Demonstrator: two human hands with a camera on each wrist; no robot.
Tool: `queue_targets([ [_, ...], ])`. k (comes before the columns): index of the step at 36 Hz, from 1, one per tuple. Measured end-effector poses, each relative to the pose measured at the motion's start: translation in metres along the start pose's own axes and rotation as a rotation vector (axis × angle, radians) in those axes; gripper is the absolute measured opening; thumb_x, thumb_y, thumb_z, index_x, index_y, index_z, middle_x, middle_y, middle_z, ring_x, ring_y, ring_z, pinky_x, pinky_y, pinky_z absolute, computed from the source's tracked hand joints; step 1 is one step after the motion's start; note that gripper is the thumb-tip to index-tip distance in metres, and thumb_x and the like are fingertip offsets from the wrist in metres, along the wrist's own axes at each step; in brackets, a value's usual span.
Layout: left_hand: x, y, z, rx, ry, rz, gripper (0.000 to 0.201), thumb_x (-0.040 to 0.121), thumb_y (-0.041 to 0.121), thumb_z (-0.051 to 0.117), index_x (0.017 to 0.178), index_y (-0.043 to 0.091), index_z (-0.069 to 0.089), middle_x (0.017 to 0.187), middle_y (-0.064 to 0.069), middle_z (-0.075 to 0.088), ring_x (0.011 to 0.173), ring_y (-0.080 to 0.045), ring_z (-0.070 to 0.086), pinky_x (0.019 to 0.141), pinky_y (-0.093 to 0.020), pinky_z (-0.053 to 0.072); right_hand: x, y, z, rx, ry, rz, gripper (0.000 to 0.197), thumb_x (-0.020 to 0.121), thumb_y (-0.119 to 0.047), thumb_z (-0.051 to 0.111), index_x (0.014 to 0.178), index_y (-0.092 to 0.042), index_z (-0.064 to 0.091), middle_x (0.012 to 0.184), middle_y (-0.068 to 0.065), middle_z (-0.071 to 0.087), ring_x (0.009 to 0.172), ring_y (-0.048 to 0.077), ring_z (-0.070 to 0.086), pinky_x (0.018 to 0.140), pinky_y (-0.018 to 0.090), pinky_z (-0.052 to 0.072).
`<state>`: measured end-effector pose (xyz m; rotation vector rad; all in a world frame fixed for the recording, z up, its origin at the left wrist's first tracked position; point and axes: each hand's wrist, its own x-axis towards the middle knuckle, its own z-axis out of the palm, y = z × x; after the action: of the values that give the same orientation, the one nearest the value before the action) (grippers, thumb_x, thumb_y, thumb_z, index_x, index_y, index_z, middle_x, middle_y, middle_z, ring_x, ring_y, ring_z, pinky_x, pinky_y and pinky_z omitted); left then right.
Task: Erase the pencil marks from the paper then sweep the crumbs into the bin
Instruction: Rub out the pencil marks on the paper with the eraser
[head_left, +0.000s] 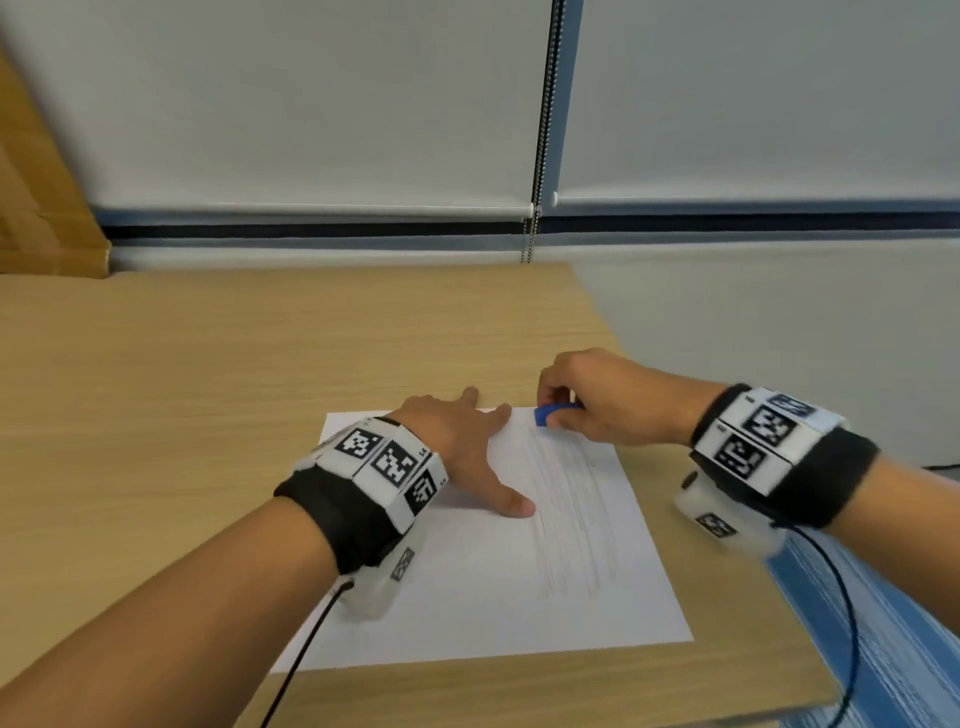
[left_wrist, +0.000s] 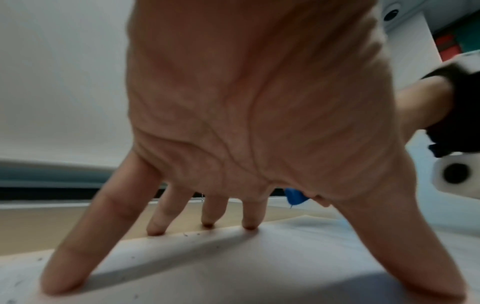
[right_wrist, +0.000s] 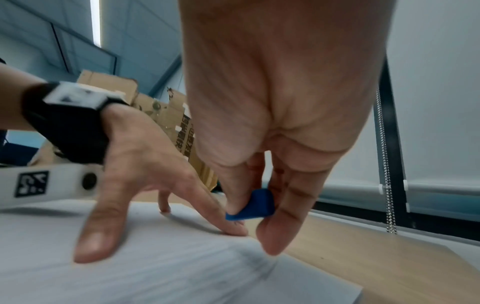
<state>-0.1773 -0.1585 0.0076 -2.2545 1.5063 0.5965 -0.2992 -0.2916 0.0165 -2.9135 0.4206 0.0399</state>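
Note:
A white sheet of paper (head_left: 483, 587) lies on the wooden table (head_left: 218, 374), with faint pencil strokes (head_left: 576, 509) down its right half. My left hand (head_left: 462, 441) presses the sheet's far part with fingers spread and straight (left_wrist: 249, 224). My right hand (head_left: 587, 400) pinches a small blue eraser (head_left: 550, 414) between thumb and fingers, just above the paper's far right corner. The right wrist view shows the eraser (right_wrist: 255, 205) close over my left index finger (right_wrist: 221, 218). Small dark crumbs (left_wrist: 192, 234) dot the paper near my left fingertips.
A cardboard box (head_left: 41, 208) stands at the table's far left. Roller blinds with a bead chain (head_left: 537, 156) hang behind the table. The table's right edge (head_left: 727, 499) borders blue floor. Cables run from both wrist bands. No bin is in view.

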Motion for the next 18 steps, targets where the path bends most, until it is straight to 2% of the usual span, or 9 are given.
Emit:
queue_targets([
  [3,0.002,0.000,0.003,0.023,-0.005,-0.012,0.115,0.069,0.089,0.048,0.152,0.040,-0.014,0.162,0.004,-0.018,0.147,-0.034,0.018,0.113,-0.045,0.025,0.019,0.001,0.005,-0.026,-0.043,-0.038,0.015,0.089,-0.028,0.061,0.095,-0.015,0.067,0.091,0.001,0.065,0.082,0.018,0.058,0.075,0.038,0.052],
  [5,0.003,0.000,0.005,-0.016,-0.026,-0.026,0.115,0.068,0.088,0.051,0.151,0.043,-0.017,0.161,0.006,-0.021,0.148,-0.039,0.006,0.115,-0.050,0.021,0.027,0.001,0.009,-0.029,-0.073,-0.056,0.018,0.089,-0.030,0.063,0.094,-0.014,0.068,0.090,0.002,0.067,0.080,0.018,0.060,0.073,0.038,0.052],
  [8,0.003,-0.001,0.006,-0.070,-0.051,-0.040,0.116,0.068,0.087,0.053,0.149,0.045,-0.019,0.160,0.009,-0.025,0.146,-0.047,-0.007,0.116,-0.058,0.017,0.035,0.006,0.010,0.000,-0.073,-0.045,0.019,0.089,-0.028,0.064,0.090,-0.010,0.068,0.086,0.003,0.067,0.076,0.018,0.058,0.067,0.029,0.050],
  [10,0.004,-0.001,0.006,-0.075,-0.057,-0.040,0.117,0.068,0.087,0.053,0.149,0.045,-0.020,0.160,0.009,-0.025,0.145,-0.048,-0.009,0.116,-0.060,0.018,0.036,0.011,0.010,0.021,-0.050,-0.047,0.016,0.088,-0.026,0.065,0.087,-0.010,0.067,0.083,0.001,0.066,0.072,0.015,0.056,0.061,0.019,0.043],
  [12,0.004,-0.001,0.005,-0.075,-0.063,-0.038,0.117,0.068,0.086,0.053,0.149,0.045,-0.020,0.160,0.009,-0.026,0.145,-0.048,-0.010,0.116,-0.060,0.017,0.032,0.011,0.011,0.045,-0.065,-0.074,0.013,0.086,-0.024,0.067,0.088,-0.011,0.068,0.085,-0.001,0.066,0.071,0.012,0.056,0.060,0.015,0.043],
  [15,0.002,0.000,0.004,-0.057,-0.063,-0.034,0.115,0.070,0.086,0.051,0.149,0.043,-0.021,0.159,0.007,-0.027,0.145,-0.047,-0.009,0.115,-0.058,0.014,0.026,0.007,0.008,0.099,-0.187,-0.126,0.012,0.085,-0.025,0.069,0.092,-0.015,0.071,0.085,-0.007,0.065,0.070,0.002,0.055,0.064,0.012,0.044],
  [18,0.002,0.001,0.004,-0.054,-0.069,-0.035,0.115,0.071,0.086,0.050,0.149,0.042,-0.022,0.159,0.006,-0.028,0.145,-0.048,-0.008,0.116,-0.058,0.016,0.030,0.008,0.004,0.081,-0.164,-0.136,0.013,0.085,-0.025,0.069,0.090,-0.013,0.071,0.085,-0.004,0.067,0.071,0.006,0.057,0.064,0.013,0.045],
])
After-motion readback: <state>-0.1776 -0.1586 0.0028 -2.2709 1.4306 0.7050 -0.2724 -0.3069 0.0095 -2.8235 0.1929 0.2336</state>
